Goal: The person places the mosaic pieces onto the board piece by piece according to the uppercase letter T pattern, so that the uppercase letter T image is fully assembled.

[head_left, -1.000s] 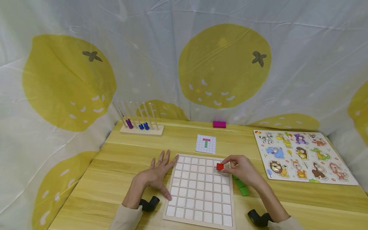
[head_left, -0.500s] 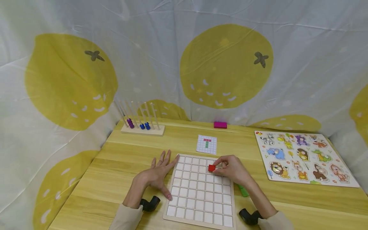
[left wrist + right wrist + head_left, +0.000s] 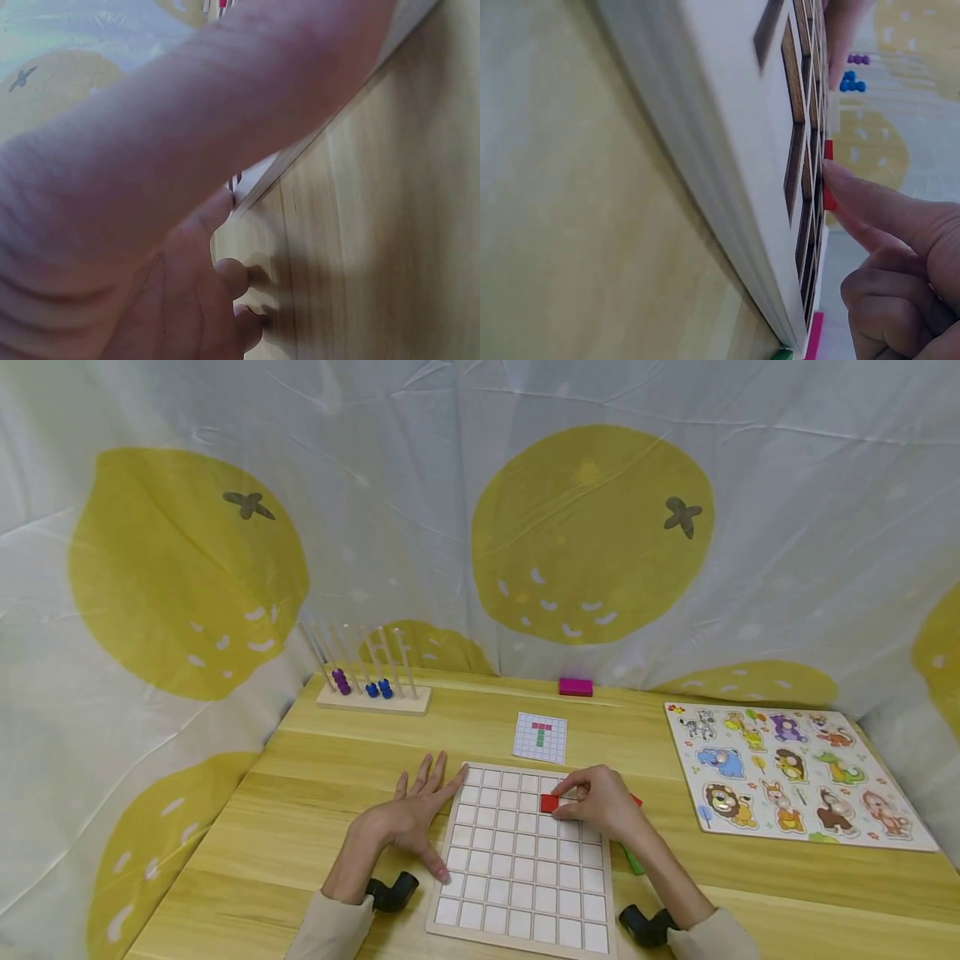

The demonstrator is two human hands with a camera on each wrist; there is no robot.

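A wooden grid board (image 3: 502, 864) with white square cells lies in front of me. Between thumb and index finger my right hand (image 3: 603, 802) pinches a red square tile (image 3: 549, 803), low over the cells of the second row from the far edge. In the right wrist view the red tile (image 3: 829, 199) stands at the board's surface by the fingertips. My left hand (image 3: 405, 822) has its fingers spread, with thumb and index finger on the board's left border. Partly hidden by my right forearm, green tiles (image 3: 632, 860) and a red piece (image 3: 637, 799) lie beside the board.
Beyond the board lies a pattern card (image 3: 540, 738) printed with a red and green T. A peg stand with beads (image 3: 375, 699) is back left, a magenta block (image 3: 575, 687) at the rear. An animal puzzle board (image 3: 798, 768) takes up the right side.
My right hand has carried the red tile left across the board, then slightly nearer to me. A red piece right of the board has come into sight. The left hand stays in place.
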